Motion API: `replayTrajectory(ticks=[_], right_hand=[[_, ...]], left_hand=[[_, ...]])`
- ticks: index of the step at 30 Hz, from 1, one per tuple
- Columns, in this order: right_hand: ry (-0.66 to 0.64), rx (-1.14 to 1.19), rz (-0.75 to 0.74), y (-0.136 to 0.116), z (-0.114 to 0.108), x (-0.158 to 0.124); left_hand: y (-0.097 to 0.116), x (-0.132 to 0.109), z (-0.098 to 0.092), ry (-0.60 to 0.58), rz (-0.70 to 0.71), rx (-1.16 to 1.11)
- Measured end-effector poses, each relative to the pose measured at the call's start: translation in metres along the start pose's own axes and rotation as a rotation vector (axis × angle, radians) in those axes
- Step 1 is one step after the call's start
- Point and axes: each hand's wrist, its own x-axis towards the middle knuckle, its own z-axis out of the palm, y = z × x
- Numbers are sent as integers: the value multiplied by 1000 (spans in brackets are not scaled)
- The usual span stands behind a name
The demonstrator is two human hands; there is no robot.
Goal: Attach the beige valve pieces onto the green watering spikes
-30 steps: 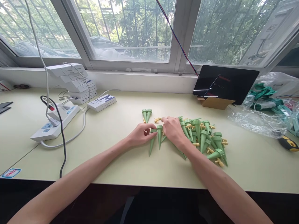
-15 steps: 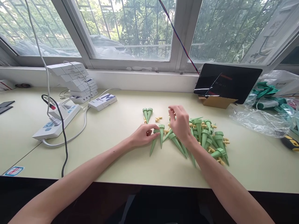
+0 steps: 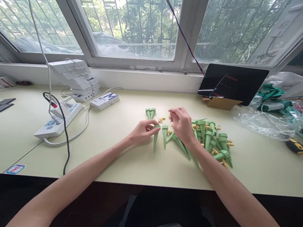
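Note:
My left hand (image 3: pixel 142 131) is closed, with thumb and fingers around the capped top of a green plant watering spike (image 3: pixel 155 142), its tip pointing toward me. Just right of it another green spike (image 3: pixel 165 138) lies on the table. My right hand (image 3: pixel 182 124) is closed in a pinch; a small yellow valve (image 3: pixel 169 116) shows at its fingertips. Behind my left hand rest two green spikes (image 3: pixel 150 113) side by side. Several yellow valves (image 3: pixel 161 120) lie between the hands. The pile of green spikes (image 3: pixel 208 140), mixed with yellow valves, spreads beside my right hand, which hides part of it.
A white power strip (image 3: pixel 62 121) with cables and a stack of white boxes (image 3: pixel 80 82) stand at left, near a flat white box (image 3: pixel 105 101). A black tablet (image 3: pixel 233 83) leans on a cardboard stand (image 3: pixel 221 103). Clear plastic wrapping (image 3: pixel 258 124) lies at right.
My left hand has raised its spike slightly and swung the tip more upright toward the table's front. My right hand stays nearly in place, with a yellow piece now showing at its fingertips.

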Motion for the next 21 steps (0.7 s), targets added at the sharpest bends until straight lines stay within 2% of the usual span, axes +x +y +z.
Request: replayTrajectory(ticks=[4, 9, 15, 21], right_hand=[[-114, 129, 14, -6, 10, -8], [-190, 207, 109, -10, 20, -16], [-185, 362, 166, -4, 25, -20], [-137, 539, 252, 1, 31, -20]], left_hand=[[8, 3, -8, 94, -73, -143], [3, 6, -15, 121, -78, -285], [-10, 9, -17, 113, -105, -359], [-10, 9, -17, 54, -122, -362]])
